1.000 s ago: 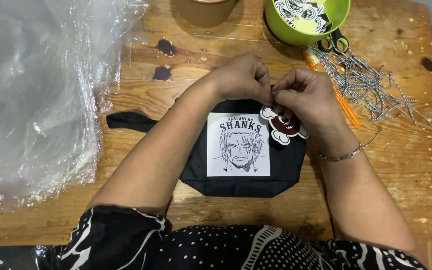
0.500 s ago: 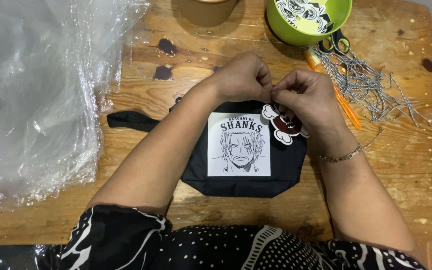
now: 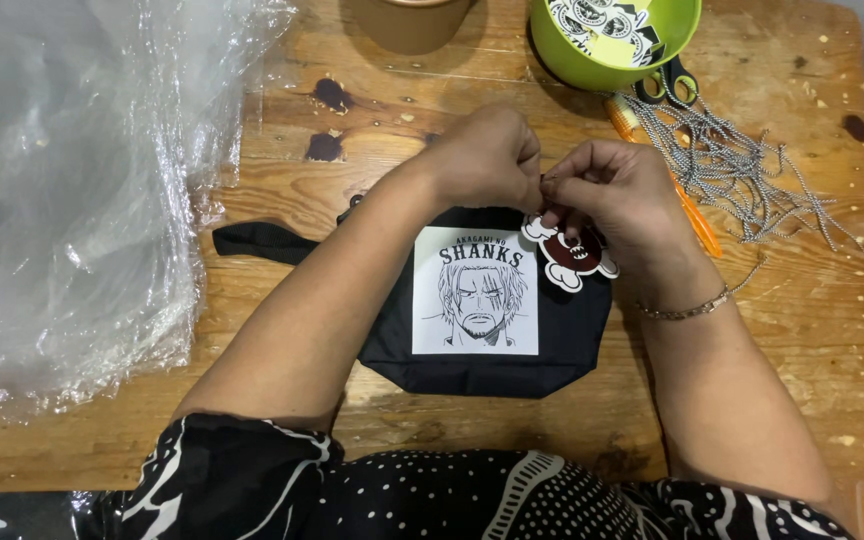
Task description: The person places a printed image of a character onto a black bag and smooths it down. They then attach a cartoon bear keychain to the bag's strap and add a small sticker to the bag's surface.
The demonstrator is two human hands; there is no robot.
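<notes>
A small black pouch [image 3: 572,335] with a white printed drawing of a face lies on the wooden table [image 3: 802,300]. Its black strap [image 3: 257,240] trails off to the left. My left hand [image 3: 487,155] and my right hand [image 3: 617,200] meet at the pouch's top edge, fingertips pinched together there. A flat white and dark red skull-shaped charm [image 3: 570,258] hangs just under my right fingers. What the fingertips pinch is too small to tell. A thin bracelet sits on my right wrist.
A heap of clear plastic bags [image 3: 72,190] covers the left side. A green bowl [image 3: 592,60] holding more charms stands at the back, with scissors [image 3: 674,85], an orange-handled tool [image 3: 697,215] and a tangle of metal ball chains [image 3: 752,170] to the right. A brown cup [image 3: 410,18] stands at the back.
</notes>
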